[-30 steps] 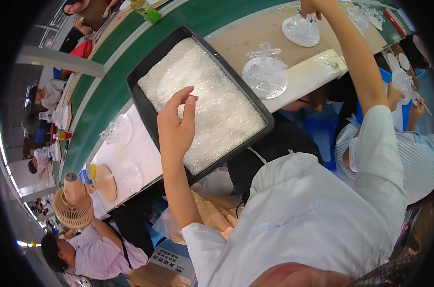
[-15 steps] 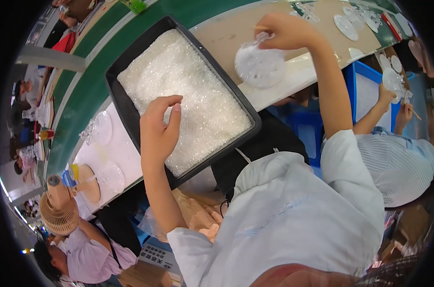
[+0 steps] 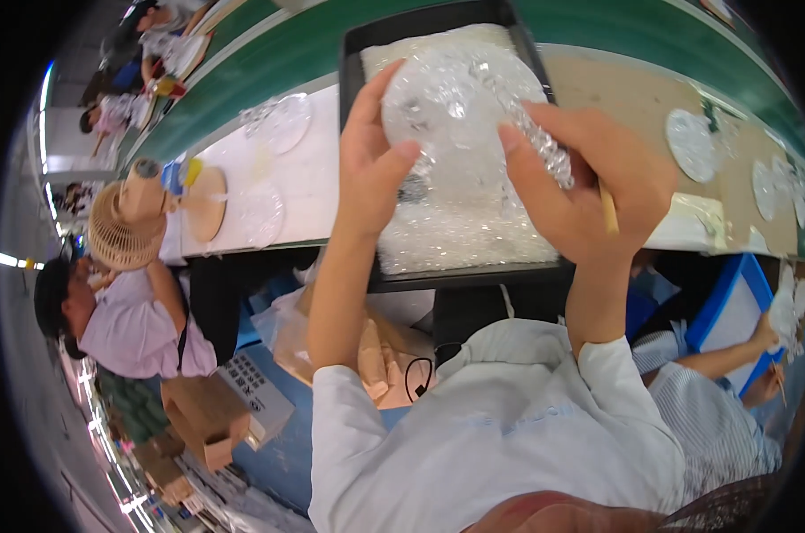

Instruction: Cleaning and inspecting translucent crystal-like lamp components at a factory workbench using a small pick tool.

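Note:
Over the black tray (image 3: 356,67) of clear glittery beads (image 3: 464,244), I hold a clear round disc (image 3: 451,98) with a bumpy, faceted stem-like piece (image 3: 544,151) on its right side. My left hand (image 3: 371,164) has closed on the disc's left edge, thumb on the near face and fingers partly behind it. My right hand (image 3: 602,182) grips the faceted piece between thumb and fingers. A thin wooden stick (image 3: 608,211) also sticks out from the right hand; its far end is hidden.
Other clear discs lie on the bench, one to the right (image 3: 691,147) and one to the left (image 3: 287,124). A tan fan (image 3: 127,222) stands at left beside a seated person (image 3: 136,320). At far right a co-worker's hand (image 3: 762,333) holds similar clear pieces near a blue bin (image 3: 717,311).
My right hand has brought the disc from right of the tray to above it. My left hand, formerly loose over the beads, now holds its edge. The view has turned.

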Tool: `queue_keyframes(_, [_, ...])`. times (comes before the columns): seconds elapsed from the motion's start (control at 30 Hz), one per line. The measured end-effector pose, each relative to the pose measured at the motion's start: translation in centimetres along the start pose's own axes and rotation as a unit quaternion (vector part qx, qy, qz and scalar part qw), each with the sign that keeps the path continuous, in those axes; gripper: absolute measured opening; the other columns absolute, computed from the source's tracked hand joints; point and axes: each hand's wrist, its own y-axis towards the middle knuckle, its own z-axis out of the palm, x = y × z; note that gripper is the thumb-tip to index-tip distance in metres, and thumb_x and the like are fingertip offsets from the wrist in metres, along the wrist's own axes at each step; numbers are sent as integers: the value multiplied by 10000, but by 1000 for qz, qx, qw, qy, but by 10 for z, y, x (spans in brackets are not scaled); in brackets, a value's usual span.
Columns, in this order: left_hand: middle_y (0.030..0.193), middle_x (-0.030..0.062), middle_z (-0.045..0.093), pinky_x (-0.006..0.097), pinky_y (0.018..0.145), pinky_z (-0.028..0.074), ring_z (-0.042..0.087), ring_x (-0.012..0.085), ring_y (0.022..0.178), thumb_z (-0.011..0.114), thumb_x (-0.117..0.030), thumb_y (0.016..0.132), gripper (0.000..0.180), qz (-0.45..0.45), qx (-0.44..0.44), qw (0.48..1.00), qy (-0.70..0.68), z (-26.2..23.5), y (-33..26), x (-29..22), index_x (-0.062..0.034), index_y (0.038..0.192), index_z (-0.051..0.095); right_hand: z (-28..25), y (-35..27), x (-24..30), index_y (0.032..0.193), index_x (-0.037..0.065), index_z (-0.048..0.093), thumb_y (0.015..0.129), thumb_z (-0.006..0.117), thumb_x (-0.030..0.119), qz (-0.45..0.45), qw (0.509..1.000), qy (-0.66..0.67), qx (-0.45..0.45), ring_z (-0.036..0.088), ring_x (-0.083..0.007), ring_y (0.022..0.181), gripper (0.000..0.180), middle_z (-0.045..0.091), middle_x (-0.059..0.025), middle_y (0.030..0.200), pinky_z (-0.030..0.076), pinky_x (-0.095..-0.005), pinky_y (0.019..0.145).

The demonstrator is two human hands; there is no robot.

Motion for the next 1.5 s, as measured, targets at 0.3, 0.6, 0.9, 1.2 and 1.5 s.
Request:
queue_keyframes(0.3, [1157,156,614,299,897,490,606,180,1055,622,70,741,555,-75,-43,977,195,-8,1,-6,100,1273,468,19,-15,-21,872,31,723,641,817,9,10,997,66,46,370,-44,477,250,640,-4,683,275,-186,438])
queue_keyframes(0.6, [1176,161,612,298,883,492,607,187,1056,621,68,741,567,-114,-54,971,204,-1,-1,-10,111,1284,461,15,-19,-27,887,11,715,668,822,0,45,996,61,56,457,-38,527,244,650,-7,704,331,-177,477])
queue_keyframes(0.9, [1337,192,518,330,1049,382,492,238,1250,571,-59,760,662,-108,23,976,188,-13,-2,-8,108,1378,403,16,-24,-29,907,-39,703,762,790,32,138,989,55,8,589,-72,595,183,673,-49,722,439,-187,534])
queue_keyframes(1.2, [1383,175,462,340,1058,370,481,245,1257,580,-219,676,842,-129,81,984,89,-10,-2,-9,77,1427,340,21,-13,-19,936,-43,665,817,684,67,244,965,99,-20,433,-66,522,164,590,-10,674,340,-219,499])
queue_keyframes(1.5, [1412,154,409,324,1079,313,391,223,1304,585,-13,634,780,-54,101,948,296,-6,1,-9,61,1382,375,19,-12,-22,1028,-73,636,825,673,25,242,961,137,-6,465,-33,582,228,594,-7,720,352,-195,521])
